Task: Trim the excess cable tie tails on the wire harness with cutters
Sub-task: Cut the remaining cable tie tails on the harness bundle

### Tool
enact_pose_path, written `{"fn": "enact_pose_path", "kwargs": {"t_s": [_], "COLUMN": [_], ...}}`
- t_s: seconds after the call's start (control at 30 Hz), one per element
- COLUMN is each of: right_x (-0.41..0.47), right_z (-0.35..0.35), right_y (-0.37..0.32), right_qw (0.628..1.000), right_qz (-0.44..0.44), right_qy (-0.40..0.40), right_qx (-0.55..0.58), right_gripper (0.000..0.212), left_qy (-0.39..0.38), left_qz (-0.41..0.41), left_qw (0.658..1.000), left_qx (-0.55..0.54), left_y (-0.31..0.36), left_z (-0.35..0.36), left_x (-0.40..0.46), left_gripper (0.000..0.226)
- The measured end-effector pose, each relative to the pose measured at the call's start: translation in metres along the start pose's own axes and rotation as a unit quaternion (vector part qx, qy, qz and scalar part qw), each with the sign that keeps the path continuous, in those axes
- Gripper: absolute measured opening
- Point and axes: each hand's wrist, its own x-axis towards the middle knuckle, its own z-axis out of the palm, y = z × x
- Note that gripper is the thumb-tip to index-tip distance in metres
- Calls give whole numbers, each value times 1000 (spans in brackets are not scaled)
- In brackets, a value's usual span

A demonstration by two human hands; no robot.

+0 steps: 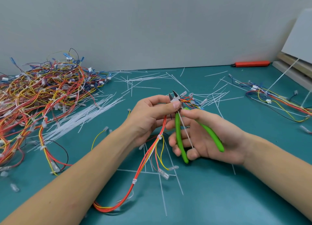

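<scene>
Wire harness (152,150) | left hand (150,116) pinches it | right hand (200,137) grips cutters (179,137)

Single head-worn wide-angle view, looking forward and down from above my forearms onto the green table (219,191), close over my left hand (148,116) and right hand (207,140); the grey wall (152,30) closes the far edge.

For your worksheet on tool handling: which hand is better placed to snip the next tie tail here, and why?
The right hand: it already holds the green cutters, their jaws open, pointing up by the harness. The left hand grips the harness, steadying it.
</scene>
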Motion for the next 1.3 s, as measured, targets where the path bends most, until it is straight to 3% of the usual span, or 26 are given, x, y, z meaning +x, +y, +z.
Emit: {"fn": "enact_pose_path", "kwargs": {"t_s": [0.47, 0.7, 1.03, 1.2, 1.3], "right_x": [0, 1, 0, 0, 0], "right_z": [-2, -1, 1, 2, 3], "right_y": [0, 2, 2, 2, 2], "right_qw": [999, 1000, 997, 997, 999], "right_qz": [-3, -17, -16, -20, -22], "right_qy": [46, 10, 61, 59, 34], "right_qx": [-19, -4, -36, -35, -14], "right_gripper": [29, 47, 29, 30, 42], "left_qy": [13, 6, 5, 0, 9], "left_qz": [-13, -16, -33, -37, -37], "left_qw": [999, 998, 996, 996, 996], "left_qx": [41, 56, 82, 86, 78], "left_y": [2, 3, 7, 7, 6], "left_z": [-1, 0, 0, 0, 1], "left_x": [1, -2, -3, -4, -4], "left_gripper": [43, 19, 24, 21, 23]}}
